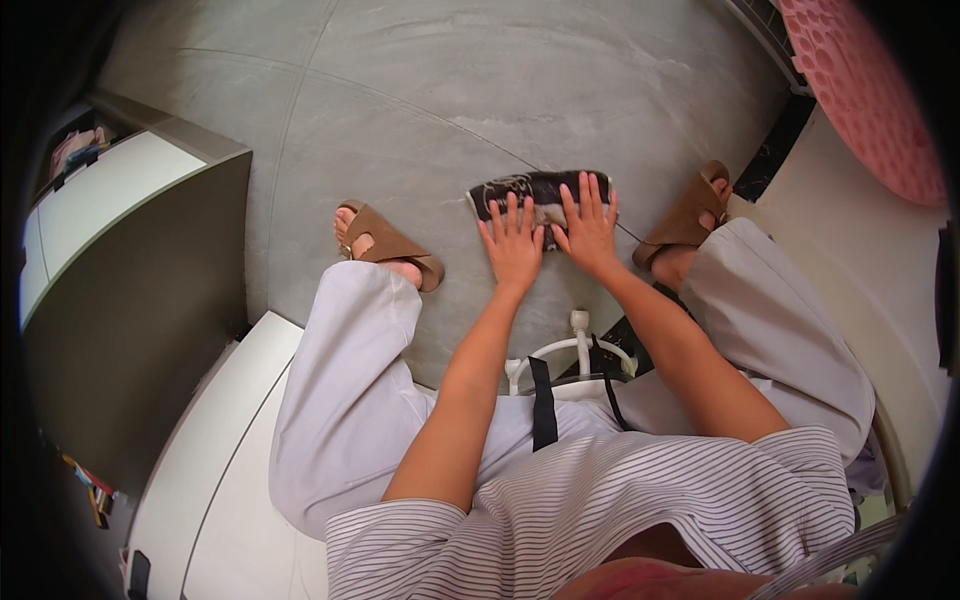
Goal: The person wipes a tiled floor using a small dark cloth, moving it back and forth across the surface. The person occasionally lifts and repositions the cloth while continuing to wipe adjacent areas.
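A folded dark and beige patterned cloth [550,183] lies on the grey floor [420,105] between my feet. My left hand [514,244] rests palm down on its left half, fingers spread over the fabric. On the right half, my right hand [589,231] also lies flat, with the thumb held away from the fingers. Neither hand has its fingers closed around the cloth. The undersides of both hands are hidden, as is the part of the cloth under them.
Brown sandals [390,244] are on my feet, one either side. At left stands a grey cabinet [142,300] with white fronts. A white wheeled base [579,352] shows below me. A pink dimpled object [862,105] is at upper right, beside a pale wall [832,225].
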Motion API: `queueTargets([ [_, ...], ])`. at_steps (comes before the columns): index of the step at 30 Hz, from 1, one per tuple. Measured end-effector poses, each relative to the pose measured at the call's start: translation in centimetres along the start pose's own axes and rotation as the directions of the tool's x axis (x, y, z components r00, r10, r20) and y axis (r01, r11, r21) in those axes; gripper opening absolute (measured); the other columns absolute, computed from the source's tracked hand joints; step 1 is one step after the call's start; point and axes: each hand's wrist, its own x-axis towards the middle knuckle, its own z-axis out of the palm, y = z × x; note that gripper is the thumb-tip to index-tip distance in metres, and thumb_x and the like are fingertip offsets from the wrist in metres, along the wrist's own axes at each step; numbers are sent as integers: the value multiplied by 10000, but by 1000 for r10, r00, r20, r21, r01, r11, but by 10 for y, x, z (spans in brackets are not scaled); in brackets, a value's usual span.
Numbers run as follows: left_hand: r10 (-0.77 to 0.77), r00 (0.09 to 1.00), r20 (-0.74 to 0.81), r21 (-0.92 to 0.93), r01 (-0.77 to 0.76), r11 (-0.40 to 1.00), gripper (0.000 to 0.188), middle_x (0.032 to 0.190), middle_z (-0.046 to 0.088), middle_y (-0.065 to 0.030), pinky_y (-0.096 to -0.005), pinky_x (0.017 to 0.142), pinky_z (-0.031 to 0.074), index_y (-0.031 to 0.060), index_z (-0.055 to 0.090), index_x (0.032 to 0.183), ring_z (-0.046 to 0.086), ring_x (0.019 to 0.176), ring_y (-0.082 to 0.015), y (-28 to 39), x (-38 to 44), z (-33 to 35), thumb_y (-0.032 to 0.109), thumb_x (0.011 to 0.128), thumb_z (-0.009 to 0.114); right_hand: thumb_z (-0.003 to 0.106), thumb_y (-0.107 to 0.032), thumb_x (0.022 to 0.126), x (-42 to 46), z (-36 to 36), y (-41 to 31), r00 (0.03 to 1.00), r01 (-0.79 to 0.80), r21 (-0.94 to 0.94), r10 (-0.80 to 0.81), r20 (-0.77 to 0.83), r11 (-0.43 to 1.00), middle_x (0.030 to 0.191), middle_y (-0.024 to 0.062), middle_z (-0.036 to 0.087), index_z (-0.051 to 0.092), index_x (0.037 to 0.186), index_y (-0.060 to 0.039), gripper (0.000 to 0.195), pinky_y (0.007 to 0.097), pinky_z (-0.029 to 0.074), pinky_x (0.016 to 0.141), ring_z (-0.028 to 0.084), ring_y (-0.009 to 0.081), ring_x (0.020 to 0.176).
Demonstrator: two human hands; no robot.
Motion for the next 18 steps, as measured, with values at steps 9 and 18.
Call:
queueTargets([
  [9, 459, 878, -138, -24, -466, 884, 573, 1562, 324, 35, -575, 1122, 221, 307, 425, 1458, 263, 1448, -253, -7, 118, -24, 436, 917, 564, 579, -377, 908, 32, 12, 10, 955, -252, -28, 244, -170, 967, 1584, 223, 169, 320, 1492, -88, 702, 606, 55, 1146, 132, 355, 1481],
  [18, 587, 804, -95, 219, -559, 800, 580, 1591, 258, 23, -538, 1147, 216, 327, 329, 1498, 211, 1470, -258, -64, 325, -61, 533, 965, 427, 489, -512, 912, 237, 33, -4, 772, -456, -14, 388, -503, 890, 1533, 325, 206, 331, 1469, -42, 746, 627, 64, 1135, 134, 454, 1450],
])
